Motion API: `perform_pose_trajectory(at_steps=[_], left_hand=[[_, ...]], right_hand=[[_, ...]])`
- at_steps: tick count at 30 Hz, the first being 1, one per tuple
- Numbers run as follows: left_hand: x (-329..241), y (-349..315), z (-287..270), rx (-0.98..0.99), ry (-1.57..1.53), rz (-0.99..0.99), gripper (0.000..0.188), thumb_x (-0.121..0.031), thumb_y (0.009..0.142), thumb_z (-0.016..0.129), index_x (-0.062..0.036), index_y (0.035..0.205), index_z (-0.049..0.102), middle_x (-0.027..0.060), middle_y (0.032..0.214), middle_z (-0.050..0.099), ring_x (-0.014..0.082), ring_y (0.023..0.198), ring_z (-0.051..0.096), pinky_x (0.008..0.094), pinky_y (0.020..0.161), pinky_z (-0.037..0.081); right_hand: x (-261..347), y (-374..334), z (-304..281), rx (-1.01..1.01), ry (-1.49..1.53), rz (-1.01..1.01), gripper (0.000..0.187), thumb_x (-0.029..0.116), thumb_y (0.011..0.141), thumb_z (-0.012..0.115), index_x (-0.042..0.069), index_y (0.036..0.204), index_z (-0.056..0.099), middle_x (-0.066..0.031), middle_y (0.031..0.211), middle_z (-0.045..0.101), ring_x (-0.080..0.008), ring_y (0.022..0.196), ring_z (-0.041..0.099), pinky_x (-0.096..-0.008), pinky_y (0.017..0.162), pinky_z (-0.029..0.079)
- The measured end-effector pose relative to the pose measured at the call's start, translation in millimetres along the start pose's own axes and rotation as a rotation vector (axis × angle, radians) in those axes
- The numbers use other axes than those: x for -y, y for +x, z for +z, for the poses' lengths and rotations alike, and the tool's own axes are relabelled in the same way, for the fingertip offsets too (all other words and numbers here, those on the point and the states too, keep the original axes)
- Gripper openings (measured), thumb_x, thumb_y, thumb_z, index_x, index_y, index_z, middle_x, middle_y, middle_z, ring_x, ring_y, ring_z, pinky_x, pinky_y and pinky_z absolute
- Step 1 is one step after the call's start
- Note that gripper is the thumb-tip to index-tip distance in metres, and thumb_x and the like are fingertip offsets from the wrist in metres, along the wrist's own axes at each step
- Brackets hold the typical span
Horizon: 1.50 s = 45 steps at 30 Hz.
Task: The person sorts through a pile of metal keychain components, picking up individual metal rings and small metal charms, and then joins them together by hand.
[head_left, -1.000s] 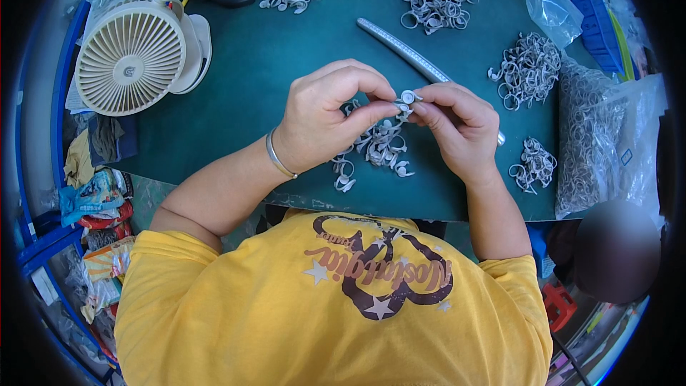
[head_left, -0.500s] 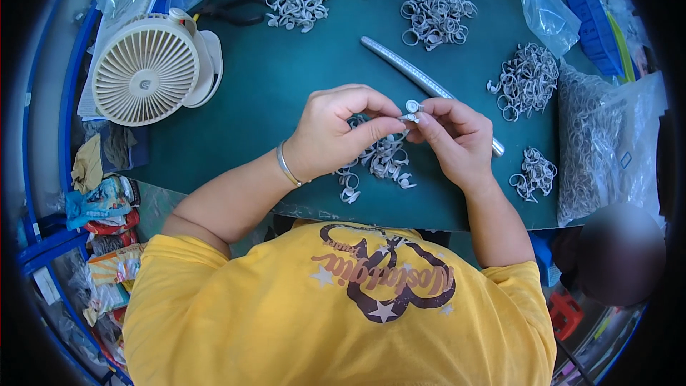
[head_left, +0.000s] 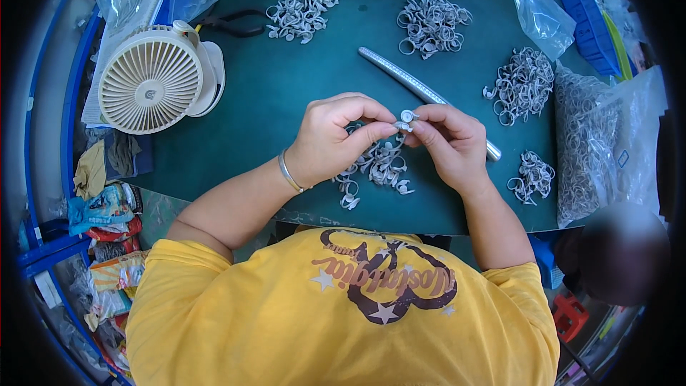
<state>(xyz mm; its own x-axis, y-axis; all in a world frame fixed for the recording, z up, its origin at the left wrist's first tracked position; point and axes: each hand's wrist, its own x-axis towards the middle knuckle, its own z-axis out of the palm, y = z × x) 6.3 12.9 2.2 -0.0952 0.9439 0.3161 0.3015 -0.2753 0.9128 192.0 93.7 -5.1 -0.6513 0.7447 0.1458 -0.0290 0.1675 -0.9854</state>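
Ring Piece (head_left: pixel 407 116): Two-Sided Hold

Left hand (head_left: pixel 336 136): grip grasping the grey ring piece between thumb and forefinger. Right hand (head_left: pixel 454 144): grip grasping it from the opposite side. Whether one piece or two is held cannot be told. Position: raised above the worktop (head_left: pixel 250 136), beside the near pile (head_left: pixel 382 166). A silver rod (head_left: pixel 404 78) lies diagonally beyond, partly hidden by the right hand.
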Motion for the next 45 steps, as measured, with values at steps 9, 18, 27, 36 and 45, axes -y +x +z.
perform_pose_trajectory(at_steps=[9,18,27,36,45], left_hand=[[-0.2,0.3,-0.3,-0.007,0.02,0.03,0.009,-0.003,0.076,0.074,-0.0007,0.084,0.069,0.0102,0.082,0.069,0.0184,0.073,0.066,0.0266,0.066,0.052],[1.2,-0.3,-0.1,-0.003,0.011,0.018,0.011,-0.003,0.075,0.075,-0.0003,0.084,0.069,0.0108,0.083,0.069,0.0182,0.074,0.067,0.0264,0.067,0.053],[3.4,-0.9,-2.8,0.065,-0.048,-0.015,0.011,-0.003,0.081,0.072,0.0015,0.09,0.068,0.009,0.086,0.069,0.0139,0.078,0.065,0.0245,0.069,0.052],[5.2,0.4,3.9,0.049,-0.344,-0.3,0.011,-0.004,0.087,0.066,0.0043,0.094,0.066,0.0087,0.087,0.068,0.0117,0.079,0.066,0.0217,0.071,0.053],[-6.8,-6.5,7.5,-0.029,-0.299,-0.308,0.012,-0.005,0.087,0.067,0.0046,0.094,0.066,0.009,0.085,0.069,0.0118,0.077,0.066,0.0221,0.07,0.054]], right_hand=[[1.9,2.2,0.1,-0.004,-0.087,-0.078,0.008,-0.002,0.086,0.062,-0.001,0.092,0.067,-0.0072,0.08,0.067,-0.0114,0.07,0.066,-0.0218,0.062,0.053],[2.8,3.4,0.5,-0.009,-0.131,-0.147,0.009,-0.004,0.084,0.062,-0.002,0.091,0.067,-0.0084,0.08,0.067,-0.013,0.068,0.066,-0.023,0.061,0.053],[1.7,3.5,1.9,-0.029,-0.144,-0.139,0.009,-0.003,0.084,0.063,-0.001,0.091,0.067,-0.0078,0.078,0.067,-0.0128,0.067,0.065,-0.0229,0.059,0.052],[-6.9,5.0,1.7,-0.065,-0.176,-0.187,0.008,-0.002,0.084,0.064,0.0,0.091,0.067,-0.0081,0.076,0.066,-0.0139,0.063,0.064,-0.0241,0.056,0.049],[-2.8,2.8,1.8,-0.046,-0.15,-0.214,0.008,-0.002,0.084,0.063,-0.001,0.09,0.067,-0.0092,0.077,0.065,-0.0144,0.063,0.063,-0.0245,0.057,0.049]])
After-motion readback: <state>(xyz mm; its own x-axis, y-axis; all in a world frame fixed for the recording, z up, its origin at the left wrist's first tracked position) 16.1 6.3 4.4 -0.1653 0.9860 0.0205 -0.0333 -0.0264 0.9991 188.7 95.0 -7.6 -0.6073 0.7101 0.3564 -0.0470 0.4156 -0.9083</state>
